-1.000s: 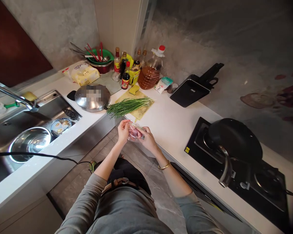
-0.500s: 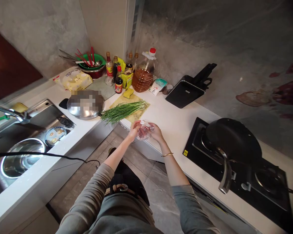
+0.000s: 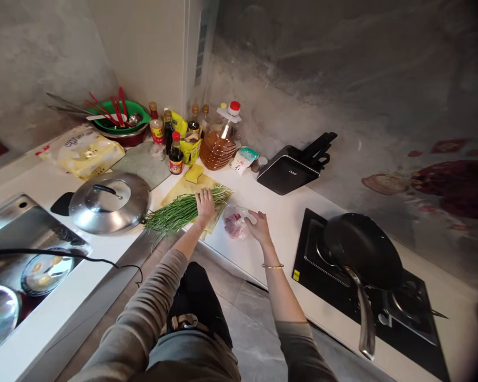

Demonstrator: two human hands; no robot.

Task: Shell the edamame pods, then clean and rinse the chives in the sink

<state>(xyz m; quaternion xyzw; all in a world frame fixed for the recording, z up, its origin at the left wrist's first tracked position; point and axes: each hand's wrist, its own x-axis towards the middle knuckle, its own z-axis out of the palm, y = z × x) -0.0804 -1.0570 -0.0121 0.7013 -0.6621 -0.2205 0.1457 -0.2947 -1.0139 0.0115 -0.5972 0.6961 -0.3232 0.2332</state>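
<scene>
My left hand (image 3: 205, 206) lies across a bundle of long thin green chives (image 3: 179, 209), its fingers curled over the stalks near their pale ends. The chives rest on a yellowish board or cloth (image 3: 171, 197) at the counter corner. Just right of them, a clear plastic bag (image 3: 234, 223) with reddish meat inside sits on the white counter. At the right edge of that bag is my right hand (image 3: 259, 227), thumb and fingers closed on the plastic. A yellow sponge-like piece (image 3: 193, 173) lies behind the chives.
A lidded steel pan (image 3: 109, 204) stands left, beside the sink (image 3: 8, 228). Behind are sauce bottles (image 3: 175, 154), a large oil jug (image 3: 218, 148) and a black knife block (image 3: 288, 172). A wok (image 3: 362, 249) sits on the stove at right. A dark cable (image 3: 95, 259) crosses at left.
The bag of meat, earlier held up between both hands, is now down on the counter. My left hand has moved left onto the chives. The view has shifted.
</scene>
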